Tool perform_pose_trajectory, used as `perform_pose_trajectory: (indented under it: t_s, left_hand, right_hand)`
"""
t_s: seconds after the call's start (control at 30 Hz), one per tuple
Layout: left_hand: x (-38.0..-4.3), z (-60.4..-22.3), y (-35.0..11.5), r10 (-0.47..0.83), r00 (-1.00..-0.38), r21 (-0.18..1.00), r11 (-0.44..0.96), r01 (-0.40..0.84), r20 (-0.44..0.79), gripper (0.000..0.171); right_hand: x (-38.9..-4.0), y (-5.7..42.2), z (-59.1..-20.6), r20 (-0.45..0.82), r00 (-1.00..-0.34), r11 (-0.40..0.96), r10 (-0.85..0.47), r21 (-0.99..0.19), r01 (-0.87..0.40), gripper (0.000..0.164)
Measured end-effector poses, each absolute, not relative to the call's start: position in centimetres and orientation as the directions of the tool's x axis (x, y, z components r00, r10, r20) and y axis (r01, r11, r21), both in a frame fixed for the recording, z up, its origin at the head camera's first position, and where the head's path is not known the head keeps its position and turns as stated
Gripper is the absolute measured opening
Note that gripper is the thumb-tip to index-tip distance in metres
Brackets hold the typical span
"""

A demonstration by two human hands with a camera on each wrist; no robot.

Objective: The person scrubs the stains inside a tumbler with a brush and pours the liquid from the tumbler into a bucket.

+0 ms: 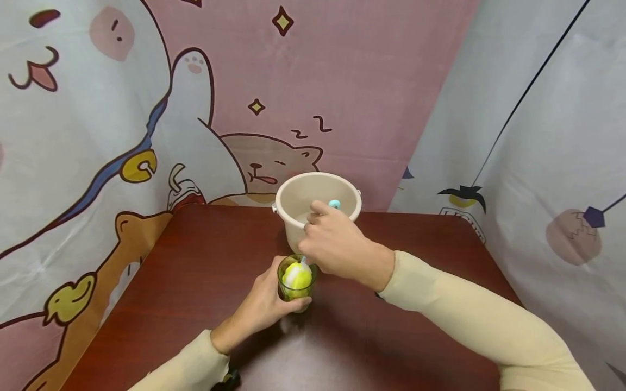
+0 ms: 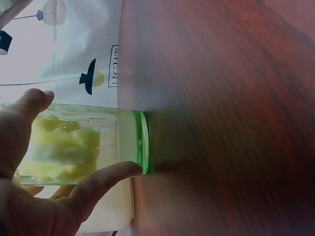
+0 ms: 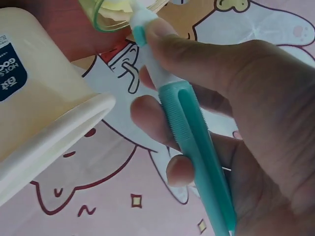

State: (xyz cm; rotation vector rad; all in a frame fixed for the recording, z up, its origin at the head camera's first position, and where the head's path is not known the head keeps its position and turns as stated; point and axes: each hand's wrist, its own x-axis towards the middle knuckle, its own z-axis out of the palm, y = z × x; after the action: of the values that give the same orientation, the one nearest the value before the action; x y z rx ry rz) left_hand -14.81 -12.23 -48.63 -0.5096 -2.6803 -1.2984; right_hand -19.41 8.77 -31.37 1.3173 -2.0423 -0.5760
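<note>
My left hand (image 1: pixel 264 304) grips a clear green-tinted drinking glass (image 2: pixel 128 132) just above the table, thumb and fingers round its sides. Inside the glass sits the yellow and white sponge head (image 1: pixel 296 276) of a cup brush. From above, my right hand (image 1: pixel 337 244) holds the brush by its teal and white handle (image 3: pixel 189 128), thumb pressed along the neck and fingers curled round it. In the left wrist view, the glass lies sideways across the picture, with the sponge (image 2: pixel 74 147) visible through its wall.
A cream bucket (image 1: pixel 293 234) stands just behind the glass, with a dark blue label (image 3: pixel 11 73) on its side. Beneath everything is a reddish-brown wooden table (image 1: pixel 215 244). Cartoon-printed cloth (image 1: pixel 371 81) hangs behind the table and along both sides.
</note>
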Motion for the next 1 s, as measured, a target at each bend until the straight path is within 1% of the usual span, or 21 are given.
perform_pose_trajectory:
  t_s: [0.2,0.33,0.47,0.63,0.8,0.9,1.0]
  left_hand:
    - [-15.0,-48.5,-12.4,0.258,-0.941,0.757,0.564,0.331,0.219,0.086]
    - [-14.9,-48.5,-12.5,0.265,-0.942,0.764,0.558,0.323,0.205,0.086]
    - [-14.8,-48.5,-12.6,0.262,-0.942,0.764,0.559,0.324,0.208,0.087]
    - [-14.8,-48.5,-12.6,0.267,-0.941,0.770,0.549,0.325,0.207,0.086]
    - [-14.8,-48.5,-12.6,0.267,-0.940,0.765,0.553,0.331,0.213,0.086]
    - [-14.8,-48.5,-12.7,0.265,-0.938,0.759,0.557,0.337,0.222,0.086]
    - [-14.9,-48.6,-12.5,0.261,-0.936,0.756,0.557,0.344,0.235,0.086]
  right_hand:
    - [-19.0,7.4,-31.7,0.194,-0.311,0.345,-0.930,0.748,-0.567,0.024]
    - [-19.0,6.9,-32.2,0.138,-0.327,0.310,-0.935,0.764,-0.566,0.017]
    - [-19.0,6.8,-32.7,0.111,-0.310,0.280,-0.944,0.766,-0.578,0.013]
    - [-19.3,6.8,-33.3,0.102,-0.271,0.246,-0.957,0.777,-0.579,0.012]
    - [-19.6,6.8,-33.1,0.090,-0.263,0.232,-0.960,0.780,-0.581,0.011]
    - [-19.7,7.0,-32.5,0.117,-0.256,0.249,-0.960,0.774,-0.582,0.007]
    - [-19.8,7.5,-31.7,0.157,-0.236,0.269,-0.959,0.765,-0.585,0.008]
